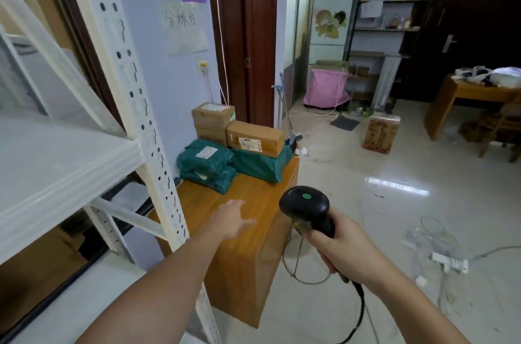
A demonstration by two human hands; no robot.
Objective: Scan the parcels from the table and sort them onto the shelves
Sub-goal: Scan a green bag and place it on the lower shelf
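- Green bags (207, 164) lie ahead of left hand (231, 221), which is nearer, empty, fingers spread
- right hand (342, 252) grips scanner (306, 207), aimed at parcels

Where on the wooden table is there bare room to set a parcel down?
The near half of the table, between the green bags and its front edge, under the left hand. The far end is crowded with bags and cardboard boxes.

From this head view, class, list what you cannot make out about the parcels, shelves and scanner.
- Parcel labels: too small to read.
- Lower cardboard box: mostly hidden by the parcels in front.
- Shelves: cut off by the left edge.
- Scanner window: faces away.
- Right hand fingers: wrapped behind the handle.
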